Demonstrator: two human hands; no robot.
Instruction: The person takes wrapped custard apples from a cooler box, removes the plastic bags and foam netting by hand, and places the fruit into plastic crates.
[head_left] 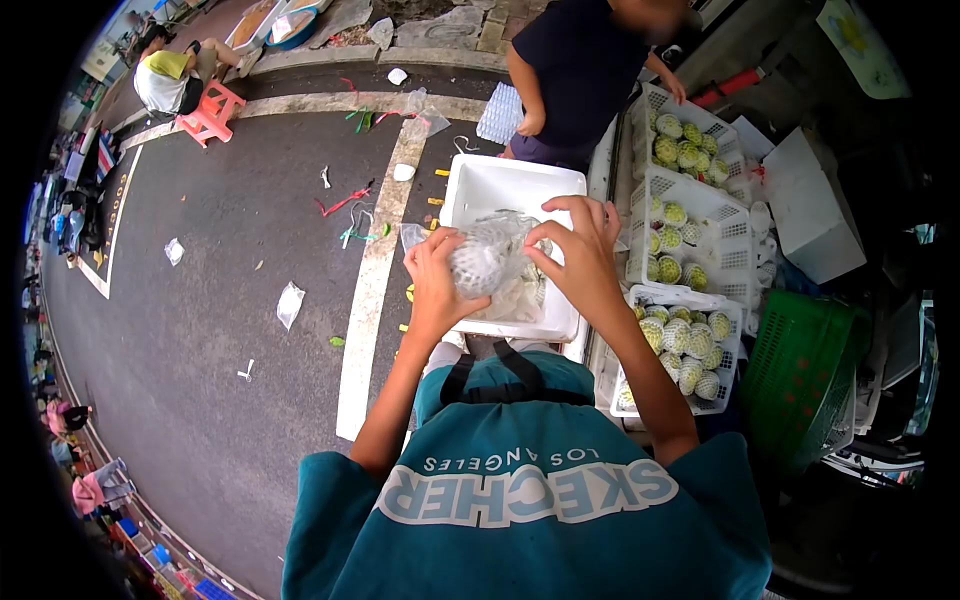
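In front of me, above a white foam box (467, 185), my left hand (437, 283) curls around a round thing in a white foam net (478, 263). What sits inside the net is hidden. My right hand (583, 245) is just to its right, thumb and index finger bent together at crinkled clear plastic (517, 240), which appears pinched between them. More loose, clear wrapping (515, 300) lies in the box below both hands.
White crates (745, 265) at the right hold yellow-green fruit (690, 340) in foam nets. A green basket (800, 370) stands beyond them. A person in a dark shirt (575, 80) stands at the far side of the box. Litter (290, 304) dots the asphalt; someone sits on a red stool (211, 112).
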